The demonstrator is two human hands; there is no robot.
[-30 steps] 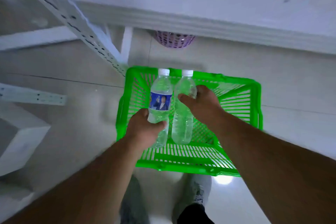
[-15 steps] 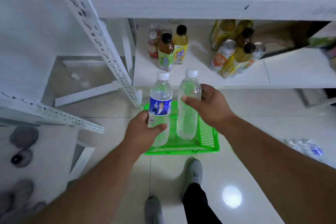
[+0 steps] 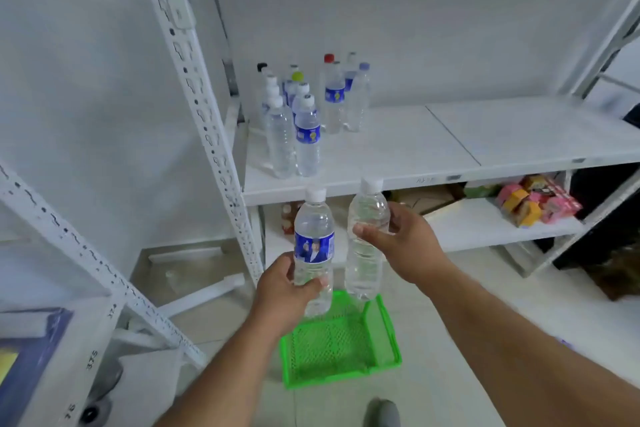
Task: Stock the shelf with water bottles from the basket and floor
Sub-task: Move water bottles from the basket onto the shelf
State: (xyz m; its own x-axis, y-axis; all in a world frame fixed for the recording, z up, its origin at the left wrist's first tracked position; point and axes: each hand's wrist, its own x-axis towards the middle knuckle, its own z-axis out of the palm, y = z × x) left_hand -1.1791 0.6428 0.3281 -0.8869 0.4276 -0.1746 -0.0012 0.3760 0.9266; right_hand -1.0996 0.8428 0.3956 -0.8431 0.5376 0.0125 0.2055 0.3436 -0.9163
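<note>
A white metal shelf (image 3: 485, 146) stands against a pale wall, its middle board carrying a cluster of water bottles (image 3: 304, 114) toward the left end, all upright and close together, the rest of the board bare. The left hand (image 3: 287, 288) is wrapped around the lower part of a labelled bottle (image 3: 314, 246) with a blue band and white cap, held upright just below the board's front edge. The right hand (image 3: 405, 243) grips a plain clear bottle (image 3: 367, 239) at its upper body, also upright, just beside the first. Below both, a green basket (image 3: 341, 343) sits on the tiled floor. On the lower board to the right lie pink and yellow packets (image 3: 533, 201)
</note>
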